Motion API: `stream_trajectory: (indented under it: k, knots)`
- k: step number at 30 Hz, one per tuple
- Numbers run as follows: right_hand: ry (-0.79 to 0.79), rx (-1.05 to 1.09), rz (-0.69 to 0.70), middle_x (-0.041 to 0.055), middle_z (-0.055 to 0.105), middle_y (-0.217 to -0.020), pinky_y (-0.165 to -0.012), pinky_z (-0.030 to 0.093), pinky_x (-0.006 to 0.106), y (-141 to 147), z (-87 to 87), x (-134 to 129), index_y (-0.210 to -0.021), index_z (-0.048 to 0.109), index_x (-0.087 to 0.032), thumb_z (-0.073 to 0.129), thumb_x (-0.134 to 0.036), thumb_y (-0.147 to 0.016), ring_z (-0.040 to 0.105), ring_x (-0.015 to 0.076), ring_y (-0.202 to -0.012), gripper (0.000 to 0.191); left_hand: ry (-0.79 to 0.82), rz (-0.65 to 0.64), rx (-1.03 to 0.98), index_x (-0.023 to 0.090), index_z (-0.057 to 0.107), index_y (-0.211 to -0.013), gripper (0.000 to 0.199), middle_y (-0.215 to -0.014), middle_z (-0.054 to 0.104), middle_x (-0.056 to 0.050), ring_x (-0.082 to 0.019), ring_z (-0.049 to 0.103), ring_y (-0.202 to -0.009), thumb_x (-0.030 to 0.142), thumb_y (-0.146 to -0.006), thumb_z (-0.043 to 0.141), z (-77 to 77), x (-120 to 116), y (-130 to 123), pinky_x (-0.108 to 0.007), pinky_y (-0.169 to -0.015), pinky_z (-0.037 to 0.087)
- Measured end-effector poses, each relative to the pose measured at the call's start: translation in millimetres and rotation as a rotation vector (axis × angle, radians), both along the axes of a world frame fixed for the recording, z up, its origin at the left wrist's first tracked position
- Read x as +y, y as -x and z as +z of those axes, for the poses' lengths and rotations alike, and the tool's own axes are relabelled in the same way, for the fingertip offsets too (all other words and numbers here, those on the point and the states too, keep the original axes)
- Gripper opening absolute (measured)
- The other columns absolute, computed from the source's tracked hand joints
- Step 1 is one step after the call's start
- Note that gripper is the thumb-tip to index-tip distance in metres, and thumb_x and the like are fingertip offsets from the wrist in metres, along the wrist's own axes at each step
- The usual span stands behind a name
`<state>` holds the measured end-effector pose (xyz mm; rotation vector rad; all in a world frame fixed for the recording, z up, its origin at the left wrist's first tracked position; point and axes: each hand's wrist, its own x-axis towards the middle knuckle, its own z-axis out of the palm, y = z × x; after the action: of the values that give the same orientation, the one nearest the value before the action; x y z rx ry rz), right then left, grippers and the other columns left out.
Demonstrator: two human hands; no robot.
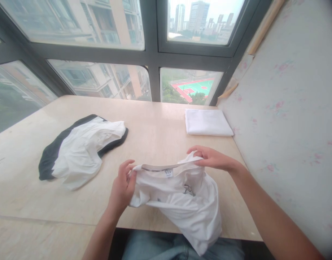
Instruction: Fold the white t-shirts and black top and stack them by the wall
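Note:
A white T-shirt (193, 213) with a small dark print hangs between my two hands, its neckline and label toward the window. My left hand (124, 184) pinches it at the left shoulder, thumb in front. At the other shoulder, my right hand (209, 157) grips the cloth between thumb and fingers. The shirt's lower part is bunched and drops over the table's front edge toward my lap.
A white garment (82, 144) lies crumpled over a black one (48, 159) on the left of the pale table (152, 119). A folded white cloth (208, 122) sits at the back right, near the flowered wall (285, 119). Windows (152, 54) border the far side.

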<state>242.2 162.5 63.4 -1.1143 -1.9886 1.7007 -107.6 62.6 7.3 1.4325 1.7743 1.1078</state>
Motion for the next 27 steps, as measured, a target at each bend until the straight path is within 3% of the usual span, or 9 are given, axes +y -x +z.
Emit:
stream_trajectory:
  k: [3, 6, 8, 11, 13, 16, 19, 22, 27]
  knots:
    - [0.125, 0.158, -0.129, 0.0029, 0.067, -0.092, -0.064, 0.048, 0.023, -4, -2.1, -3, -0.129, 0.051, -0.021, 0.064, -0.052, -0.089, 0.063, 0.0134, -0.074, 0.052, 0.012, -0.143, -0.016, 0.023, 0.067, -0.104, 0.027, -0.085, 0.07, -0.002, -0.018, 0.06, -0.069, 0.041, -0.087, 0.057, 3.0, 1, -2, -0.027, -0.071, 0.045]
    - [0.127, 0.178, -0.243, 0.0052, 0.069, -0.096, -0.06, 0.048, 0.022, -9, -1.3, -4, -0.137, 0.046, -0.022, 0.06, -0.058, -0.09, 0.064, 0.0136, -0.072, 0.061, 0.039, -0.186, 0.01, 0.024, 0.068, -0.114, 0.036, -0.08, 0.069, 0.0, -0.017, 0.058, -0.065, 0.043, -0.084, 0.063, 13.1, 6, -3, -0.025, -0.067, 0.044]
    - [0.1, 0.134, -0.212, 0.0085, 0.07, -0.106, -0.066, 0.052, 0.024, -18, 3.0, -4, -0.144, 0.041, -0.022, 0.065, -0.056, -0.087, 0.066, 0.0159, -0.081, 0.07, 0.054, -0.21, 0.031, 0.025, 0.067, -0.121, 0.05, -0.085, 0.072, -0.001, -0.018, 0.063, -0.073, 0.043, -0.074, 0.075, 21.9, 12, 0, -0.024, -0.07, 0.046]
    - [0.055, 0.079, -0.015, 0.0108, 0.067, -0.118, -0.079, 0.055, 0.029, -37, 14.5, -7, -0.144, 0.045, -0.021, 0.076, -0.047, -0.078, 0.067, 0.0198, -0.097, 0.077, 0.086, -0.349, 0.064, 0.026, 0.073, -0.112, 0.056, -0.099, 0.075, -0.004, -0.026, 0.068, -0.092, 0.039, -0.059, 0.086, 34.0, 22, 10, -0.027, -0.082, 0.049]
    - [-0.035, 0.037, 0.051, 0.0106, 0.066, -0.12, -0.083, 0.055, 0.032, -47, 24.2, -12, -0.135, 0.055, -0.019, 0.074, -0.043, -0.078, 0.066, 0.0206, -0.102, 0.065, 0.101, -0.456, 0.121, 0.027, 0.076, -0.105, 0.043, -0.101, 0.076, -0.005, -0.028, 0.069, -0.093, 0.037, -0.064, 0.083, 39.8, 28, 19, -0.028, -0.082, 0.051]
    - [-0.326, -0.135, -0.056, 0.0078, 0.071, -0.109, -0.078, 0.055, 0.03, -51, 39.1, -22, -0.116, 0.069, -0.02, 0.064, -0.039, -0.084, 0.068, 0.0199, -0.095, 0.037, 0.023, -0.519, 0.288, 0.028, 0.078, -0.095, 0.022, -0.092, 0.075, -0.003, -0.024, 0.069, -0.085, 0.035, -0.076, 0.069, 46.6, 37, 32, -0.027, -0.075, 0.05]
    - [-0.722, -0.333, -0.317, 0.0042, 0.074, -0.091, -0.07, 0.053, 0.029, -47, 52.1, -29, -0.094, 0.074, -0.022, 0.061, -0.033, -0.086, 0.068, 0.0196, -0.081, 0.019, -0.155, -0.384, 0.484, 0.025, 0.076, -0.085, 0.017, -0.084, 0.071, -0.003, -0.019, 0.065, -0.076, 0.031, -0.079, 0.062, 59.6, 44, 39, -0.026, -0.067, 0.046]
    - [-1.049, -0.399, -0.583, 0.003, 0.073, -0.081, -0.066, 0.049, 0.028, -44, 64.5, -32, -0.088, 0.073, -0.022, 0.06, -0.032, -0.088, 0.066, 0.0187, -0.071, 0.016, -0.39, -0.154, 0.55, 0.021, 0.075, -0.087, 0.018, -0.085, 0.068, -0.002, -0.017, 0.063, -0.077, 0.03, -0.081, 0.061, 87.2, 48, 39, -0.026, -0.069, 0.045]
    - [-1.294, -0.404, -0.701, 0.0056, 0.074, -0.086, -0.07, 0.048, 0.029, -44, 99.3, -28, -0.096, 0.073, -0.021, 0.057, -0.03, -0.091, 0.067, 0.0196, -0.076, 0.019, -0.577, 0.101, 0.557, 0.012, 0.074, -0.097, 0.026, -0.093, 0.069, 0.0, -0.012, 0.062, -0.088, 0.032, -0.087, 0.061, 149.9, 60, 35, -0.024, -0.083, 0.047]
